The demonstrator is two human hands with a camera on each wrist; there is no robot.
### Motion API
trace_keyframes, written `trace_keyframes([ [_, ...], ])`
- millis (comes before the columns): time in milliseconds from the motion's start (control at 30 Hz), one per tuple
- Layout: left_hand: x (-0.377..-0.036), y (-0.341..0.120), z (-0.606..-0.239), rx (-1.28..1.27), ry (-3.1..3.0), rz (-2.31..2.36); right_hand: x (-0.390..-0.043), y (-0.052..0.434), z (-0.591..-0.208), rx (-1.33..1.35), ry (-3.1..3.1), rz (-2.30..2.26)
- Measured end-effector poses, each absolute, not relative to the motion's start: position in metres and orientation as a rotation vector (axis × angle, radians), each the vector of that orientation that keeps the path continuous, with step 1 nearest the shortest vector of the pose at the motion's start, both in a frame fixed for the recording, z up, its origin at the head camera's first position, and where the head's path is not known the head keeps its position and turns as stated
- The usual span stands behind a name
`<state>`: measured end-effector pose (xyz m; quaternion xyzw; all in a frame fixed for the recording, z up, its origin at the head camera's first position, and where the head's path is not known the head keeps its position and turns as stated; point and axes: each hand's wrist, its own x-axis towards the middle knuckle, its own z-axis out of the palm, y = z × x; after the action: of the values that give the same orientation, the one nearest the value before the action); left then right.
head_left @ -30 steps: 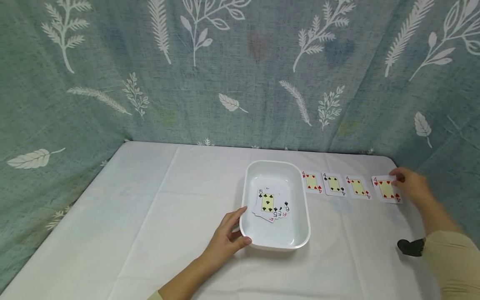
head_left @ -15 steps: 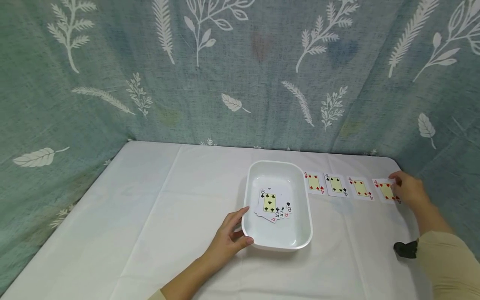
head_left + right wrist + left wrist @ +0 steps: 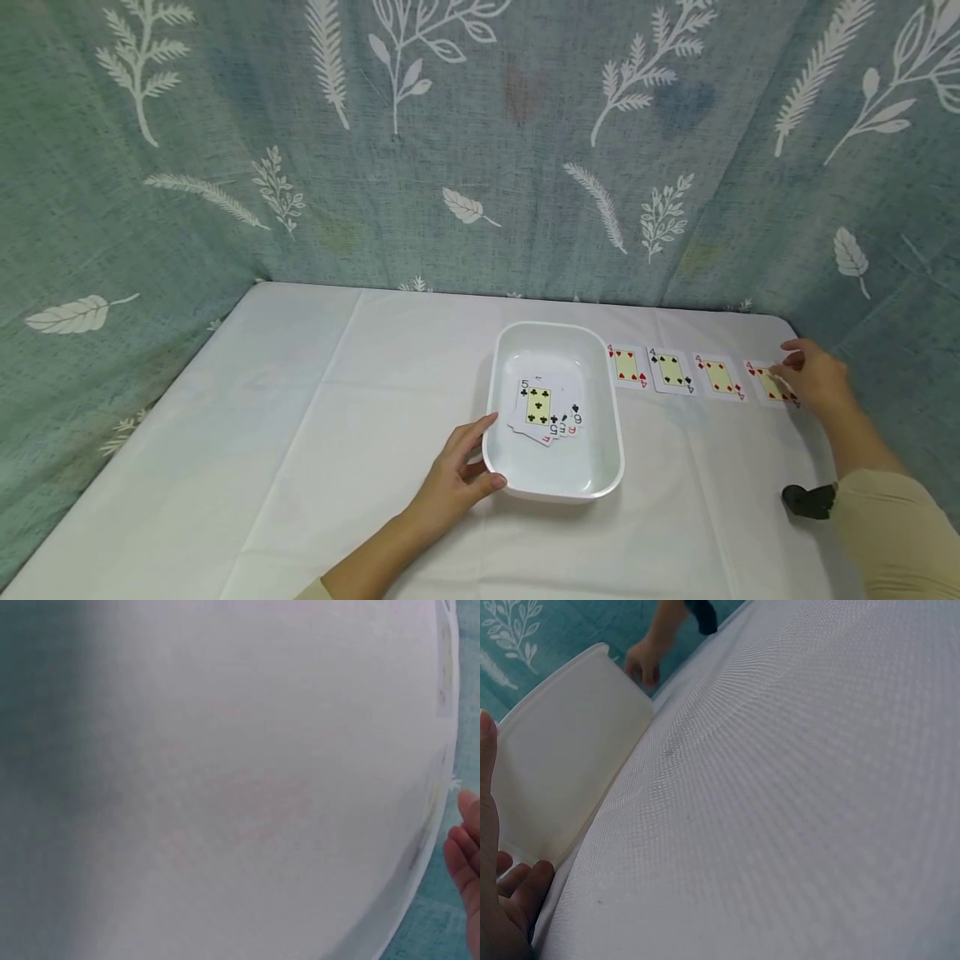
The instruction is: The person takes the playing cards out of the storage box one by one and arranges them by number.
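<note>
In the head view my left hand (image 3: 448, 479) holds a white plastic tray (image 3: 551, 493) at its near left corner, with the thumb on the near edge and fingers along the side. A small pile of playing cards (image 3: 538, 406) lies face up in the tray, a five of clubs on top. My right hand (image 3: 816, 379) hovers at the right end of a row of cards, thumb and forefinger apart over a four of hearts (image 3: 767, 385) lying on the cloth. The right wrist view shows only part of this hand's fingers (image 3: 461, 859).
Left of that card lie a four of diamonds (image 3: 720, 377), a four of spades (image 3: 672, 372) and another red four (image 3: 626, 367) beside the tray's right rim. A white cloth (image 3: 360, 417) covers the table. Patterned blue-green fabric (image 3: 465, 150) hangs behind and at both sides.
The four of hearts, pinched at its edge earlier, now lies down at the row's right end, shifted slightly. My right thumb and forefinger have parted. My left hand stays on the tray.
</note>
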<state>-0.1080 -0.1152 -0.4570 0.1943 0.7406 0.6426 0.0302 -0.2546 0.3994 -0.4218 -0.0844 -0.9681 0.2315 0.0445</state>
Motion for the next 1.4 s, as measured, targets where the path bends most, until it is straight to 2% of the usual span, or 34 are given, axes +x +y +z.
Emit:
trace_keyframes([
  [400, -0.109, -0.115, -0.458, 0.611, 2.278, 1.988, -0.254, 0.374, -0.405, 0.024, -2.91, 0.62],
  [733, -0.108, -0.116, -0.458, 0.607, 2.288, 1.987, -0.294, 0.384, -0.446, 0.142, -2.819, 0.576],
  [1000, -0.108, -0.116, -0.458, 0.602, 2.278, 1.988, -0.261, 0.327, -0.397, 0.223, -2.787, 0.707],
  [1400, -0.108, -0.115, -0.458, 0.598, 2.29, 1.977, -0.25, 0.288, -0.374, 0.502, -2.682, 0.61],
])
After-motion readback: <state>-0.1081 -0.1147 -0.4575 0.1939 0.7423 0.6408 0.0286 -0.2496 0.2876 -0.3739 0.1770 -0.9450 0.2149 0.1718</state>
